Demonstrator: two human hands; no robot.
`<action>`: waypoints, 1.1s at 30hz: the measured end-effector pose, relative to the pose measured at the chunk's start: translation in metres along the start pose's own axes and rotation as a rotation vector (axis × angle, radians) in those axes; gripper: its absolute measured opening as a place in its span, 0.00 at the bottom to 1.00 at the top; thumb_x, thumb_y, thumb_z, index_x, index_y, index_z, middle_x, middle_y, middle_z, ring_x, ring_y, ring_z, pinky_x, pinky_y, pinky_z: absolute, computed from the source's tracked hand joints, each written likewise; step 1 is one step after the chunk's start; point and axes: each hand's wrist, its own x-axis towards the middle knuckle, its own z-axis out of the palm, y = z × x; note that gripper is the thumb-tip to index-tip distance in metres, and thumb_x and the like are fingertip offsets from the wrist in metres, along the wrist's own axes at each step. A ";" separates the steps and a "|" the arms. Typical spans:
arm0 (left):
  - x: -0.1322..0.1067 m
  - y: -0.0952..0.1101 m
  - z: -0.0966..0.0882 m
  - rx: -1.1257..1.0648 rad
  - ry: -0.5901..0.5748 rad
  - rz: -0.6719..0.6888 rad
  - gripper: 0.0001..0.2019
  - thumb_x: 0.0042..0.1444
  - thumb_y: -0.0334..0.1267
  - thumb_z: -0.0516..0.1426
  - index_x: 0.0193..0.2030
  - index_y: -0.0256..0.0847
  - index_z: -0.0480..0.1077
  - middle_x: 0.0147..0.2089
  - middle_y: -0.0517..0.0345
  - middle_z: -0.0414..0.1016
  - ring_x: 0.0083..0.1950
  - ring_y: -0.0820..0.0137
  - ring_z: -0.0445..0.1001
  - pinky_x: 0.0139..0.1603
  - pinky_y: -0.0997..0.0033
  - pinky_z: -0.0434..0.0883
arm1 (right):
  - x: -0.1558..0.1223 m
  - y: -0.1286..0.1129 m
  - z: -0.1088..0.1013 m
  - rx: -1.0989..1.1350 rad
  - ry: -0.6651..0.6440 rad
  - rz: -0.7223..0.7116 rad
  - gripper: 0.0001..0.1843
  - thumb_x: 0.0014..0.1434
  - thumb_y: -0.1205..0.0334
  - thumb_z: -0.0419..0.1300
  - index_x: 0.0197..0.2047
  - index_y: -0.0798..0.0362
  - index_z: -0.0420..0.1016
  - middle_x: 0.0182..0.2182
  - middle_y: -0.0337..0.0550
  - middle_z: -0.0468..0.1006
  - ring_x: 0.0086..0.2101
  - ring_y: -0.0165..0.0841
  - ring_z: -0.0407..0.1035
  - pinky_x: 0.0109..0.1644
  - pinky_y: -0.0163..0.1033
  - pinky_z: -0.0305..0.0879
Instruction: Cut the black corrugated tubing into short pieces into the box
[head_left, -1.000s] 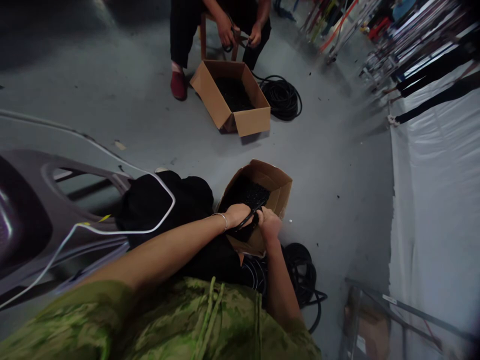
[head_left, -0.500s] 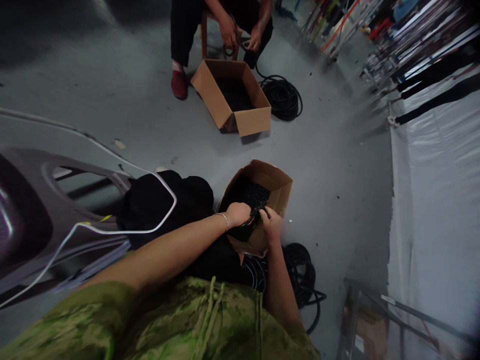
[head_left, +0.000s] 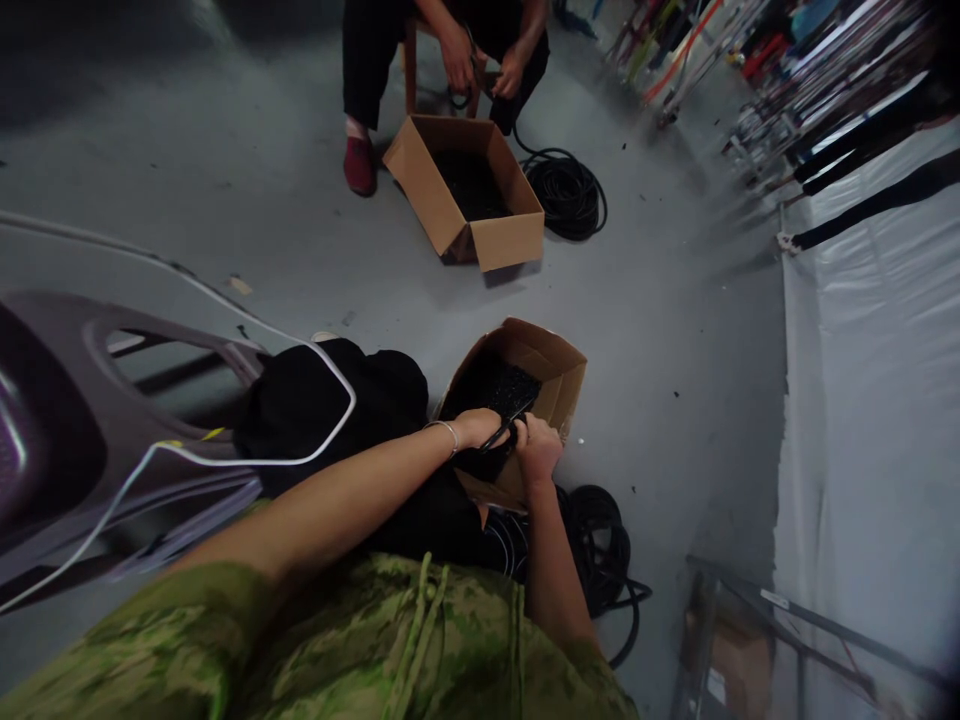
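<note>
Floor: grey concrete floor [head_left: 225, 190], with a white sheet [head_left: 862, 350] along the right.
Around: a white cable [head_left: 341, 395] loops over the dark lap. A hose coil [head_left: 604, 545] lies under the right forearm. A co-worker's hands [head_left: 457, 62] work beyond.
Far box [head_left: 517, 240]: open, dark contents, second coil [head_left: 566, 195] beside it.
Near box [head_left: 561, 385]: open, tilted cardboard holding small black pieces.
Hands: left hand [head_left: 480, 427] and right hand [head_left: 538, 450] both clench a black hose length [head_left: 501, 432] over the near box's mouth.
</note>
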 end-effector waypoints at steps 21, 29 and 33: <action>-0.009 0.004 0.003 0.367 0.157 0.025 0.21 0.60 0.46 0.52 0.45 0.32 0.79 0.45 0.36 0.80 0.48 0.56 0.79 0.45 0.69 0.74 | 0.004 0.009 -0.007 0.278 -0.126 0.104 0.17 0.68 0.55 0.53 0.49 0.53 0.79 0.44 0.48 0.82 0.42 0.35 0.75 0.46 0.35 0.64; -0.013 0.004 0.005 0.439 0.166 0.073 0.21 0.61 0.43 0.50 0.45 0.30 0.79 0.45 0.34 0.80 0.48 0.54 0.79 0.43 0.67 0.74 | 0.004 0.004 -0.013 0.127 -0.162 0.052 0.15 0.67 0.55 0.55 0.46 0.53 0.80 0.39 0.48 0.82 0.38 0.35 0.74 0.44 0.36 0.61; -0.010 0.003 0.006 0.379 0.167 0.085 0.18 0.58 0.42 0.53 0.41 0.31 0.80 0.39 0.38 0.81 0.44 0.55 0.80 0.41 0.68 0.73 | 0.005 0.004 -0.011 0.100 -0.152 0.062 0.16 0.68 0.55 0.53 0.44 0.53 0.80 0.36 0.49 0.82 0.37 0.35 0.74 0.43 0.36 0.61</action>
